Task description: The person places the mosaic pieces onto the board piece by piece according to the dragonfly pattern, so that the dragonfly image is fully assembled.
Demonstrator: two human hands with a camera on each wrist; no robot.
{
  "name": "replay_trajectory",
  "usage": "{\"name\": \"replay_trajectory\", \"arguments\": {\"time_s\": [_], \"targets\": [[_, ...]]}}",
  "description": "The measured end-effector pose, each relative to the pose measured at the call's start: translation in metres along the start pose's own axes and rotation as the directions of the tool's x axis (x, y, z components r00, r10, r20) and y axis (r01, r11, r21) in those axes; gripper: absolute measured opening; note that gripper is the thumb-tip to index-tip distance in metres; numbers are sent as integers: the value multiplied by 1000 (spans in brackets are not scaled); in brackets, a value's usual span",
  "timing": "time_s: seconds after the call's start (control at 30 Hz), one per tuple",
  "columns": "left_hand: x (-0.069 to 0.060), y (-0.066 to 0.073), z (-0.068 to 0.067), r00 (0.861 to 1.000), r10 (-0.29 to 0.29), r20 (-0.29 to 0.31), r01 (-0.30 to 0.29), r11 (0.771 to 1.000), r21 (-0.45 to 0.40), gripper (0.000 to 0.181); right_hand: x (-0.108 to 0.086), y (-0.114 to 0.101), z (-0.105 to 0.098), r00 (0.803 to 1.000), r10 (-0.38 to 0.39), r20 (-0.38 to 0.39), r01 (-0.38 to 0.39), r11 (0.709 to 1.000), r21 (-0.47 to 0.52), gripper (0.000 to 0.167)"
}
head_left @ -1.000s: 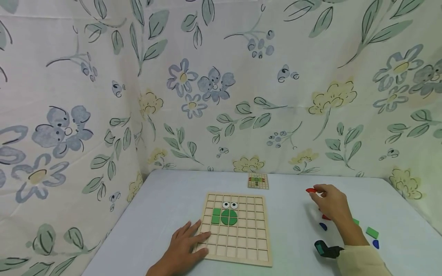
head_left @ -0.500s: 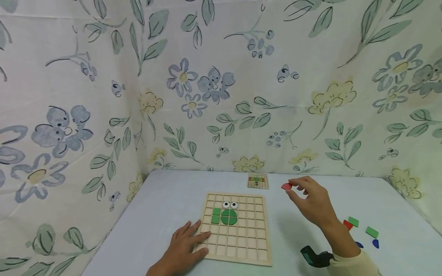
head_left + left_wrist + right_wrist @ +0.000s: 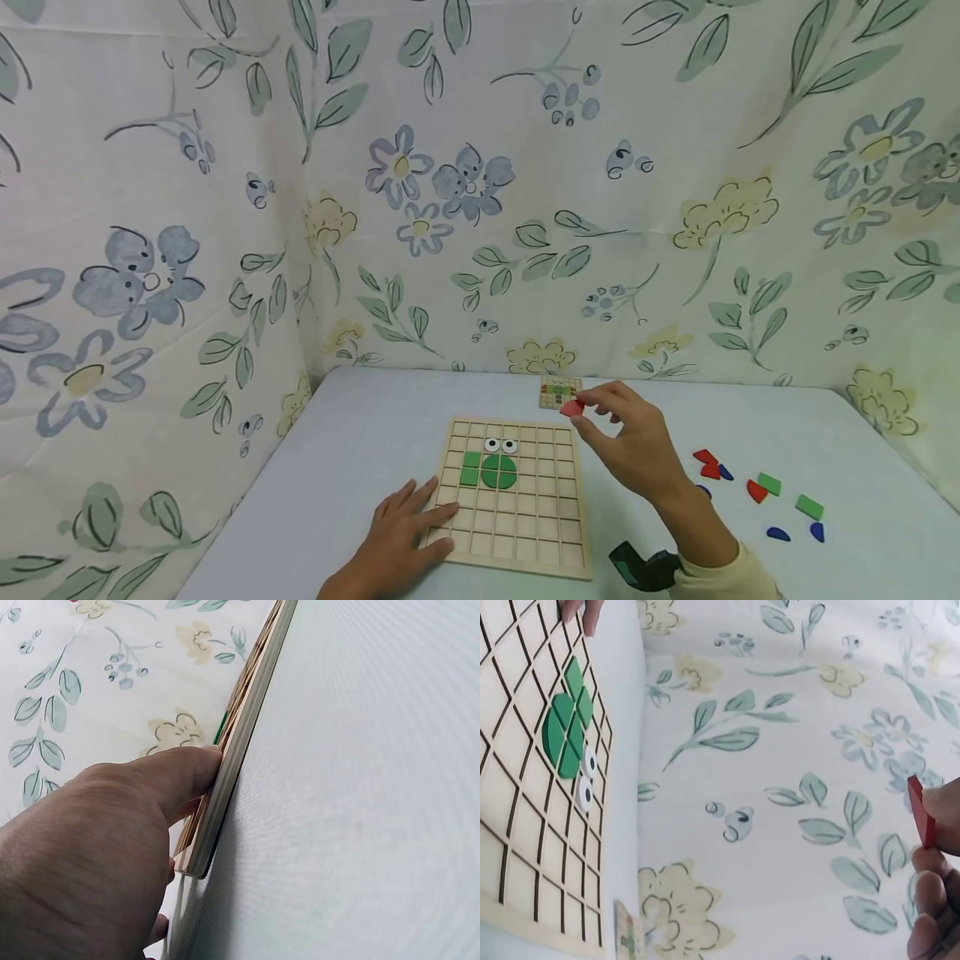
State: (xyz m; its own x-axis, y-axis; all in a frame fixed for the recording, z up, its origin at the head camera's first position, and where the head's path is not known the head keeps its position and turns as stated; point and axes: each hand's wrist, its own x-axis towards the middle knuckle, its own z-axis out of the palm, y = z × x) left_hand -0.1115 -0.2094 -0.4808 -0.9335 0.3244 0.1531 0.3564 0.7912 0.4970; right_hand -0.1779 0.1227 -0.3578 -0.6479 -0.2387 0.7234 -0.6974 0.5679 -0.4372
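A square wooden grid board (image 3: pixel 547 505) lies on the white table. In its upper left part sit a green circle made of quarter pieces (image 3: pixel 491 480), two green squares (image 3: pixel 470 477) beside it and two white eye pieces (image 3: pixel 492 445) above. My left hand (image 3: pixel 397 532) rests with spread fingers on the board's left edge; the left wrist view shows its thumb (image 3: pixel 187 769) against that edge. Thumb and fingertips of my right hand (image 3: pixel 636 437) pinch a red quarter-circle piece (image 3: pixel 572 408), held in the air beyond the board's upper right corner. Edge-on, the red piece (image 3: pixel 922 813) appears in the right wrist view.
A small pattern card (image 3: pixel 552 394) lies behind the board, partly covered by the red piece. To the right are scattered red pieces (image 3: pixel 757 492), green rectangles (image 3: pixel 810 506) and blue half-round pieces (image 3: pixel 778 534). Floral cloth (image 3: pixel 480 208) hangs behind and at the sides.
My right hand has carried the red piece leftward from the scattered pieces toward the board, uncovering several loose pieces. My left hand has stayed on the board's edge.
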Motion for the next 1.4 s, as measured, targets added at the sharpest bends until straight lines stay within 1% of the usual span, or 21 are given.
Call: {"name": "replay_trajectory", "arguments": {"time_s": [0.2, 0.33, 0.43, 0.53, 0.6, 0.7, 0.8, 0.93, 1.07, 1.17, 1.23, 1.4], "targets": [[0, 3, -2, 1000, -13, 10, 13, 1000, 5, 48, 0, -11, 27, 1000, -18, 20, 16, 995, 97, 26], [0, 5, -3, 1000, -15, 3, 15, 1000, 4, 47, 1, -17, 47, 999, -14, 38, 8, 988, 154, 23], [-1, 5, -3, 1000, -2, -6, 2, 1000, 5, 47, 1, -21, 62, 998, 12, 61, -23, 983, 182, 21], [-1, 5, -3, 1000, 11, -13, -11, 1000, 8, 47, 1, -24, 78, 993, 59, 99, -78, 977, 201, 19], [-2, 4, -3, 1000, 16, -15, -16, 1000, 11, 47, 0, -24, 89, 986, 98, 133, -124, 971, 203, 18], [-1, 3, -3, 1000, 17, -13, -17, 1000, 9, 47, -2, -23, 105, 976, 126, 176, -160, 967, 198, 19], [-1, 2, -3, 1000, 13, -7, -13, 1000, 10, 47, -5, -22, 118, 969, 132, 210, -177, 961, 213, 20], [0, 2, -1, 1000, 7, 2, -7, 1000, 16, 48, -8, -19, 133, 959, 148, 240, -209, 945, 251, 20], [1, 3, -1, 1000, 1, 13, -2, 1000, 24, 48, -10, -15, 145, 950, 168, 262, -236, 938, 254, 19], [0, 3, -1, 1000, -3, 16, 2, 1000, 26, 48, -9, -15, 153, 938, 185, 293, -261, 933, 247, 20], [0, 3, -2, 1000, 0, 12, 0, 1000, 25, 47, -8, -15, 159, 925, 205, 321, -288, 929, 234, 19], [0, 2, -1, 1000, 18, -2, -18, 1000, 21, 47, -8, -12, 175, 897, 239, 372, -325, 927, 188, 20]]}}
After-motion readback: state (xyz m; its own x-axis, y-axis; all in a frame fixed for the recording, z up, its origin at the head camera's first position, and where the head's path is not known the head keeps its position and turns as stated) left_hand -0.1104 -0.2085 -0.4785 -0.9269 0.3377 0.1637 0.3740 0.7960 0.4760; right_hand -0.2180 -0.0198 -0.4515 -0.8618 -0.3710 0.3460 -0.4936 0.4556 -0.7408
